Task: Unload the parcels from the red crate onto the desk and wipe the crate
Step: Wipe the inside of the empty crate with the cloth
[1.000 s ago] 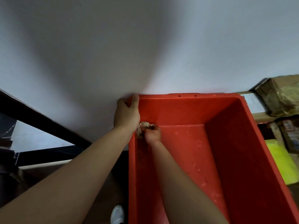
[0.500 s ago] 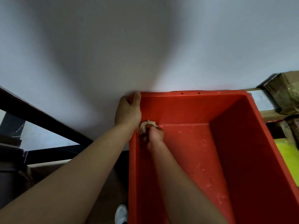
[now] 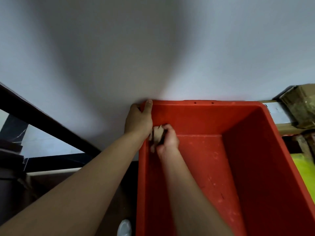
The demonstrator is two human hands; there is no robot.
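Red crate (image 3: 242,120) looks emptied, so it's wiping time imo. Right hand (image 3: 169,141) curls its fingers round a crumpled beige rag (image 3: 157,135), jammed into the far-left inside corner. Nearly all the crate floor lies right of that grip and back toward the body, long axis along the forearm. Left hand (image 3: 138,120) clamps the rim just beside it, thumb over the edge.

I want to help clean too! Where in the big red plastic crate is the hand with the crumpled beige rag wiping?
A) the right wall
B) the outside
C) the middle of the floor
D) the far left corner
D: the right hand grips the crumpled beige rag in the far left inside corner of the red plastic crate, beside the left hand, which holds the rim.
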